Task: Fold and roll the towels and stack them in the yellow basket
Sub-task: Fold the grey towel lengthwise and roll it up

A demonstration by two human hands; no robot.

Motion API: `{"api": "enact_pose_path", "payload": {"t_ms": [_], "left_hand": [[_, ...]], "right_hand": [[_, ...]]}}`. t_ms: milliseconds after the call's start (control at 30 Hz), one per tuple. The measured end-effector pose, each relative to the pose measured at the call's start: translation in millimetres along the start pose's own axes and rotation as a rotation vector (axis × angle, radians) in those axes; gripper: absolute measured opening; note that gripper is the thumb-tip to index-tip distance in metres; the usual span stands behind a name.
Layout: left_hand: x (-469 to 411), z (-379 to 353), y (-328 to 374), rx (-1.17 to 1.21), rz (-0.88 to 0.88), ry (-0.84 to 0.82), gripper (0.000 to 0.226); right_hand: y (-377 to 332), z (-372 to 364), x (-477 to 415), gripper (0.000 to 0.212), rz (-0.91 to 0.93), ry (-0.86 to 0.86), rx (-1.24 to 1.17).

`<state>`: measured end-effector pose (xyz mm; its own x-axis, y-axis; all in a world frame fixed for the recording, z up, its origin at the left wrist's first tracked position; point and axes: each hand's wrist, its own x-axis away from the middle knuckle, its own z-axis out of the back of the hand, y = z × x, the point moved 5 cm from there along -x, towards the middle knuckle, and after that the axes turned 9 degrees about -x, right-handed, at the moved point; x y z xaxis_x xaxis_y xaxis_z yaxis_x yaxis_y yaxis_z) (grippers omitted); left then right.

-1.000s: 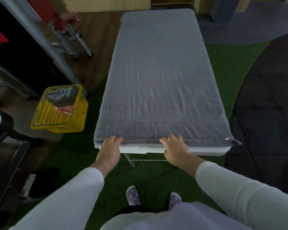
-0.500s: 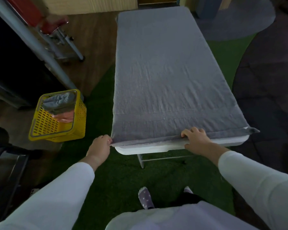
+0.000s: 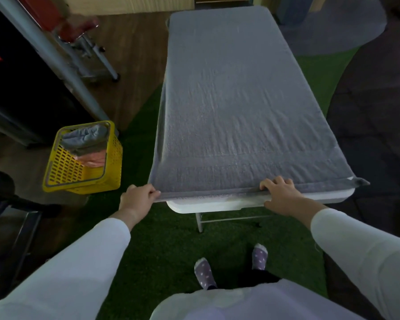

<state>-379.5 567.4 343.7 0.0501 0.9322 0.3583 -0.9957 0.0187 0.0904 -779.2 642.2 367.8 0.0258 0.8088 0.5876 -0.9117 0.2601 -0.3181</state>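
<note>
wider apart now along towel [image 3: 236, 107] near edge: your left hand [image 3: 138, 198] pinches corner past table [image 3: 208, 205] side, right hand [image 3: 280, 192] grips hem. towel flat on table; basket [image 3: 64, 168] on floor left, open turf [image 3: 138, 146] between.

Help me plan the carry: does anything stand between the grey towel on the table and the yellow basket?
Nothing visible does. The yellow basket stands on the floor left of the table, apart from it, with only green turf between. The left hand and right hand grip the near edge of the grey towel.
</note>
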Motion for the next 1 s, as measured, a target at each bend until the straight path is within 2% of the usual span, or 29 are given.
{"api": "enact_pose_path", "payload": {"t_ms": [100, 233, 267, 333, 400, 433, 633, 867, 1000], "left_hand": [[3.9, 7.3, 12.3, -0.083, 0.026, 0.177, 0.018], [22.4, 15.5, 45.6, 0.010, 0.084, 0.330, 0.027], [26.2, 14.2, 60.0, 0.047, 0.014, 0.342, 0.026], [33.5, 5.2, 97.8, 0.094, -0.243, 0.287, 0.024], [42.5, -5.9, 133.7, 0.032, -0.469, 0.187, 0.030], [44.7, -10.6, 145.1, -0.023, -0.521, 0.167, 0.034], [39.8, -17.6, 155.0, -0.083, -0.407, 0.210, 0.036], [33.5, -12.2, 151.5, -0.103, -0.286, 0.171, 0.033], [32.2, -9.9, 153.3, -0.113, -0.259, 0.151, 0.031]], "right_hand": [[0.5, -2.5, 1.2, 0.046, 0.005, 0.032, 0.026], [2.7, -1.4, 3.2, 0.044, 0.041, 0.077, 0.068], [4.0, -0.3, 4.3, 0.044, 0.062, 0.084, 0.075], [10.5, 2.6, 7.1, 0.044, 0.111, 0.100, 0.084], [24.5, 6.3, 11.7, 0.045, 0.132, 0.120, 0.098], [34.4, 9.0, 14.0, 0.046, 0.127, 0.144, 0.112], [122.7, 38.8, 24.3, 0.043, -0.059, 0.272, 0.039], [179.8, 60.8, 22.9, 0.046, -0.068, 0.302, -0.026], [203.1, 73.5, 18.3, 0.048, -0.146, 0.291, -0.037]]}}
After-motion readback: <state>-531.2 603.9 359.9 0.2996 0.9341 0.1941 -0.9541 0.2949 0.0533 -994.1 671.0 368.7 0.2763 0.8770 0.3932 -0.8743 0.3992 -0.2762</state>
